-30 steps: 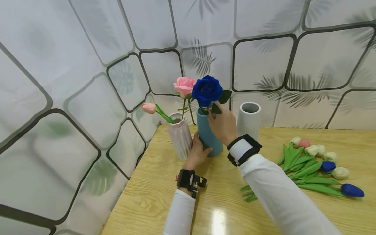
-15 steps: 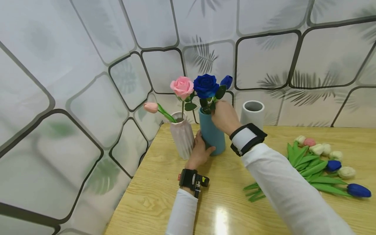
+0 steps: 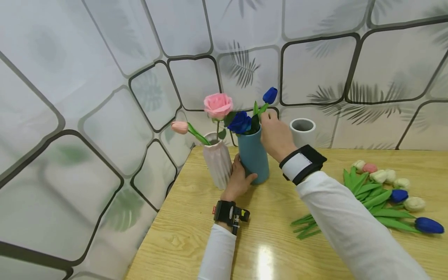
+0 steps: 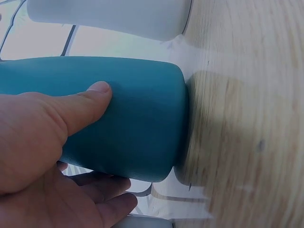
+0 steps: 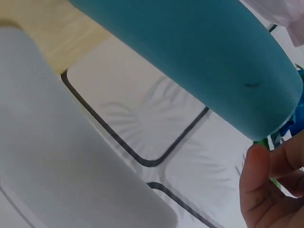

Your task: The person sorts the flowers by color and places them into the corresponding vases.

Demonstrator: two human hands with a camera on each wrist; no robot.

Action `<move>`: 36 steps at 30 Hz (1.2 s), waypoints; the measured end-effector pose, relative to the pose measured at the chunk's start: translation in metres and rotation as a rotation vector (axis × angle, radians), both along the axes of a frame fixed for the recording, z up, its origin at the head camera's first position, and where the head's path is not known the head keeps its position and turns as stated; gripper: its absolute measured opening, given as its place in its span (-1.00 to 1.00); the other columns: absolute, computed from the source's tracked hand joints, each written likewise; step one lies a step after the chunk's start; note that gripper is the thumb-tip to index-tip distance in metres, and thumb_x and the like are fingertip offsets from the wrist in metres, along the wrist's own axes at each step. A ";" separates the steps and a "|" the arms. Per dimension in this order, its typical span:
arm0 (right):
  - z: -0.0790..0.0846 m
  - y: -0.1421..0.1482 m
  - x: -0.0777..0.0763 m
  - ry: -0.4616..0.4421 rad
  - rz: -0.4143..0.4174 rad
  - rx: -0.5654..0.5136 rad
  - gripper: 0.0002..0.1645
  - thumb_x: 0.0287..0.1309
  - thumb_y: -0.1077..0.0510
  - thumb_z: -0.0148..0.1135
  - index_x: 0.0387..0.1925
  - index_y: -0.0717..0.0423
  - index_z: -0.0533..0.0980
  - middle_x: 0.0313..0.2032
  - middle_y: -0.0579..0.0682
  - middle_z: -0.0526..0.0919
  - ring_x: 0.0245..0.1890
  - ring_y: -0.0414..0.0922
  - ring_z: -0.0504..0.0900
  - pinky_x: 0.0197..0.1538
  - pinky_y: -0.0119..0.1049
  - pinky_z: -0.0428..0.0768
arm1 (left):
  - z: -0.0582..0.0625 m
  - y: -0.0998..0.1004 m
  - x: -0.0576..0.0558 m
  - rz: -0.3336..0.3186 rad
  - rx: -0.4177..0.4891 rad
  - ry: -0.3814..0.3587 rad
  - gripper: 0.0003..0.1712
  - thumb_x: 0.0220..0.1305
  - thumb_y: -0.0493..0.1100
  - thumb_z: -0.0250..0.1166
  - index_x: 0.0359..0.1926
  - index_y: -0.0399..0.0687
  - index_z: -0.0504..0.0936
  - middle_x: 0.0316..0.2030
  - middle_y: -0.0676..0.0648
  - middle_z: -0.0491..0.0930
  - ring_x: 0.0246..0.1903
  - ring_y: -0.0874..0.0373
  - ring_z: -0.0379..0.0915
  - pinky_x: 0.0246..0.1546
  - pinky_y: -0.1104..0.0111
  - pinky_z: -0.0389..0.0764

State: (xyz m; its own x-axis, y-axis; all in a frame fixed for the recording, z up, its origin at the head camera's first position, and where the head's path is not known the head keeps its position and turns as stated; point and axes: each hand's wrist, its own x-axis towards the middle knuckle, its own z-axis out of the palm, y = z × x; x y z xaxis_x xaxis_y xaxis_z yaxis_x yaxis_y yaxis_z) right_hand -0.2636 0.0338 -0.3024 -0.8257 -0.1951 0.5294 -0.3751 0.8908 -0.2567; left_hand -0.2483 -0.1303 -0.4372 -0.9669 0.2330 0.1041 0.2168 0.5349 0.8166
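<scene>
My left hand holds the lower part of a teal vase, its thumb on the front in the left wrist view. At the vase's rim, my right hand pinches the stem of a blue tulip, whose head stands above the fingers. A blue rose leans left, low over the vase mouth. The right wrist view shows the right thumb beside the rim; the stems there are mostly hidden. To the left, a pale ribbed vase bears a pink rose and a peach tulip.
A white cylindrical vase stands just right of the teal one, partly behind my right hand. Several tulips lie on the wooden table at the right, partly under my right sleeve. A patterned curtain hangs behind.
The blue rose has sunk toward the teal vase's rim and tilted left. A blue tulip has come into view at its right. My right hand has shifted slightly right; my left hand keeps its hold.
</scene>
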 end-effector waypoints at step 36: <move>-0.113 0.051 0.068 -0.269 0.094 -0.298 -0.75 0.41 0.34 0.08 -0.05 0.36 0.62 -0.56 0.07 0.63 -0.65 -0.14 0.44 -0.55 -0.25 0.38 | 0.026 0.010 0.012 0.000 -0.429 -0.288 -0.53 0.65 0.04 0.11 -0.23 -0.32 0.59 -0.47 -0.21 0.49 -0.51 0.00 0.40 -0.40 0.17 0.43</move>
State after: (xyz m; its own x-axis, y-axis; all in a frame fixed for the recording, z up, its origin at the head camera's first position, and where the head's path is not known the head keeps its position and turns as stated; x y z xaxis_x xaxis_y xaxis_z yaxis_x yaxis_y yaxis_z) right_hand -0.1954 0.0849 -0.4153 -0.9283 -0.1471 0.3415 -0.3354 0.7277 -0.5982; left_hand -0.2360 -0.1207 -0.4113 -0.9422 0.1962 -0.2717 0.0150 0.8346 0.5507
